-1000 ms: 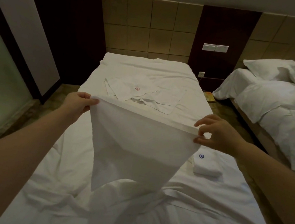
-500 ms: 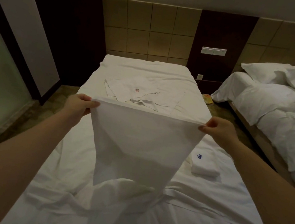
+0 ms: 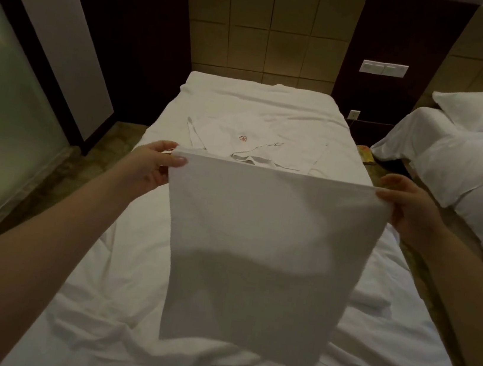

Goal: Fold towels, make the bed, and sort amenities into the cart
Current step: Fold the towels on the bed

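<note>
Holding up one white towel (image 3: 262, 247) above the near bed (image 3: 87, 300), lower edge close over the rumpled sheet; touching or not, cannot tell. Counting: two beds, the near one and a second bed (image 3: 466, 189) to the right; two hands; one towel in the air; a small flat pile of white linen (image 3: 233, 141) farther up the near bed, marked with one red emblem, number of pieces unclear; at least one pillow (image 3: 474, 107) on the second bed; one switch plate (image 3: 384, 69) and one socket (image 3: 353, 115) on the dark wall panel.

Reaching forward with both bare forearms, roughly level. Pinching the top left corner with the left hand (image 3: 149, 166), thumb on the near face, fingers behind the cloth. Pinching the top right corner with the right hand (image 3: 407, 209) in the same way, thumb in front, fingers curled behind. Pulling the top edge taut and straight between the two grips.

Rectangular, plain, soft and matte, with a dark shadow band across the lower half. Wrinkled white sheets on both beds. Square beige tiles beyond the head of the near bed; frosted glass panel (image 3: 0, 124) at far left.
</note>
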A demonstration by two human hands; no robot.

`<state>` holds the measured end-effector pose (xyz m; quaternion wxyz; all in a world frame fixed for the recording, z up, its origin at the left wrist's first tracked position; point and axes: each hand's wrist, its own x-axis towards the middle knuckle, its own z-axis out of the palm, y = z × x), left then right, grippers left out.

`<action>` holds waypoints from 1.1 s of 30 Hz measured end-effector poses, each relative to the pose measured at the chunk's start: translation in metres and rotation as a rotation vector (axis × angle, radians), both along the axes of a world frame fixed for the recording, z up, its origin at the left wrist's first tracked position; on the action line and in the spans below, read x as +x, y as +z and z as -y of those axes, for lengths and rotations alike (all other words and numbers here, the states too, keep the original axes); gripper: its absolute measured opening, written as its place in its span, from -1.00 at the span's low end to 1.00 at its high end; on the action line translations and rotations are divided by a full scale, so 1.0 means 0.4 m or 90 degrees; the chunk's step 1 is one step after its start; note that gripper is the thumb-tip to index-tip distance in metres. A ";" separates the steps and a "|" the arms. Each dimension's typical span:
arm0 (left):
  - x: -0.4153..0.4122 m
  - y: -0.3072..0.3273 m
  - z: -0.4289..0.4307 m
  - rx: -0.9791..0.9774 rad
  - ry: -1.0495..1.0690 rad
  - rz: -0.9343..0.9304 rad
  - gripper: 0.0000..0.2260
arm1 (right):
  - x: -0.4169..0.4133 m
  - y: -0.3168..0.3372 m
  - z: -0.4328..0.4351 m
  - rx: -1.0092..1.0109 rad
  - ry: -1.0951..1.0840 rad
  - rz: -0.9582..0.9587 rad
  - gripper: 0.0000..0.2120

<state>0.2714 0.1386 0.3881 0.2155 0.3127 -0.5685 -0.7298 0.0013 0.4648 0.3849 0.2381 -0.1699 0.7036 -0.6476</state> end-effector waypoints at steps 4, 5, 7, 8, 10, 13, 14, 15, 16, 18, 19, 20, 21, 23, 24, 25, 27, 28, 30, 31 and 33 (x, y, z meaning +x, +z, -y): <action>-0.146 -0.111 0.126 0.057 0.004 0.088 -0.81 | -0.114 -0.091 0.139 0.162 -0.052 -0.145 -0.90; -0.194 -0.151 0.159 0.069 0.024 0.102 -0.82 | -0.152 -0.130 0.181 0.214 -0.077 -0.198 -0.88; -0.291 -0.251 0.218 0.059 0.055 0.140 -0.78 | -0.227 -0.226 0.265 0.297 -0.118 -0.260 -0.75; -0.331 -0.317 0.241 0.033 0.054 0.182 -0.66 | -0.255 -0.287 0.301 0.340 -0.122 -0.264 -0.67; -0.375 -0.463 0.258 -0.063 0.032 0.325 -0.41 | -0.273 -0.436 0.352 0.461 -0.058 -0.245 -0.50; -0.355 -0.686 0.201 -0.159 -0.030 0.475 -0.26 | -0.211 -0.678 0.350 0.627 0.119 -0.209 -0.34; -0.333 -0.752 0.170 -0.168 -0.060 0.511 -0.25 | -0.180 -0.750 0.331 0.654 0.157 -0.186 -0.33; -0.308 -0.809 0.138 -0.172 -0.087 0.544 -0.25 | -0.145 -0.809 0.309 0.677 0.184 -0.166 -0.33; -0.282 -0.858 0.110 -0.168 -0.104 0.572 -0.26 | -0.112 -0.860 0.286 0.701 0.204 -0.143 -0.35; -0.231 -0.934 0.063 -0.173 -0.108 0.603 -0.29 | -0.054 -0.934 0.238 0.748 0.233 -0.110 -0.39; -0.209 -0.959 0.042 -0.181 -0.098 0.612 -0.31 | -0.026 -0.955 0.214 0.771 0.237 -0.103 -0.40; -0.189 -0.976 0.021 -0.187 -0.078 0.619 -0.33 | -0.002 -0.972 0.189 0.786 0.225 -0.101 -0.42; -0.171 -0.985 0.000 -0.186 -0.057 0.623 -0.36 | 0.020 -0.981 0.166 0.790 0.202 -0.101 -0.44; -0.134 -0.992 -0.042 -0.153 -0.034 0.629 -0.41 | 0.060 -0.988 0.124 0.761 0.138 -0.092 -0.45; -0.113 -0.995 -0.061 -0.142 -0.030 0.629 -0.44 | 0.079 -0.991 0.106 0.731 0.098 -0.079 -0.44; -0.090 -0.998 -0.077 -0.137 -0.027 0.630 -0.47 | 0.097 -0.991 0.092 0.695 0.054 -0.052 -0.42; -0.045 -1.002 -0.107 -0.110 -0.014 0.622 -0.52 | 0.122 -0.985 0.072 0.629 -0.018 0.029 -0.41; -0.022 -1.006 -0.121 -0.070 -0.002 0.600 -0.54 | 0.129 -0.981 0.063 0.609 -0.037 0.063 -0.42; 0.017 -1.012 -0.147 0.050 0.050 0.521 -0.61 | 0.139 -0.972 0.049 0.590 -0.051 0.088 -0.45; 0.029 -1.009 -0.156 0.103 0.087 0.487 -0.64 | 0.142 -0.965 0.044 0.578 -0.061 0.089 -0.46; 0.038 -0.998 -0.167 0.155 0.139 0.451 -0.68 | 0.148 -0.949 0.037 0.541 -0.096 0.103 -0.49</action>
